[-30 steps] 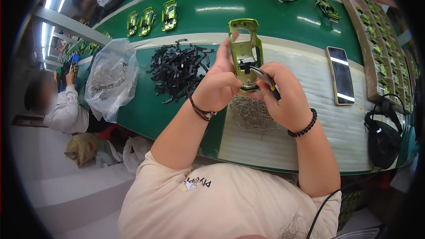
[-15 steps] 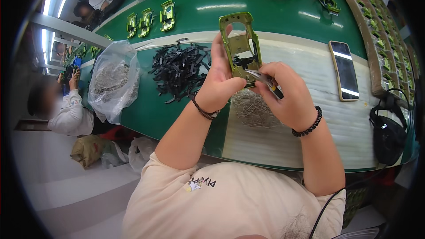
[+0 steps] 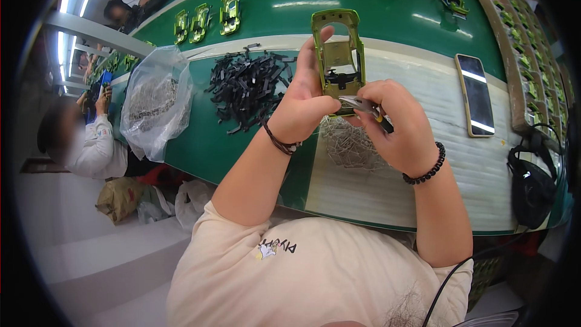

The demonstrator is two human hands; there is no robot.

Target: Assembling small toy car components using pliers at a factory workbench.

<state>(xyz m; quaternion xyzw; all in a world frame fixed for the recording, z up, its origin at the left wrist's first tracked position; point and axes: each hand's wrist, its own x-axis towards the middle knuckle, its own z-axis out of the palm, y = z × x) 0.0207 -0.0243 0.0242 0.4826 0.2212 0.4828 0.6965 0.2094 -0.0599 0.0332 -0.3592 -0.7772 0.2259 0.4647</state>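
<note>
My left hand (image 3: 305, 106) grips a green toy car body shell (image 3: 336, 54) by its left side and lower end, thumb pressed near the bottom. The shell is upright, its hollow inside facing me, with a black part (image 3: 343, 79) lying across its lower half. My right hand (image 3: 396, 118) is closed around pliers (image 3: 366, 106) with dark and yellow handles. Their metal tips reach the lower end of the shell beside my left thumb; whether they pinch anything is too small to tell. Beneath my hands lies a pile of thin metal pins (image 3: 351, 145).
Black plastic strips (image 3: 251, 88) are heaped left of my hands, beside a clear bag (image 3: 154, 106) of metal pieces. More green shells (image 3: 230, 13) stand farther back. A phone (image 3: 475, 94), a black pouch (image 3: 531, 181) and a partitioned box (image 3: 514, 66) are at right. Another person (image 3: 94, 145) sits at left.
The shell and both hands have shifted slightly to the right and the shell stands a little straighter. The pliers stay at its lower end.
</note>
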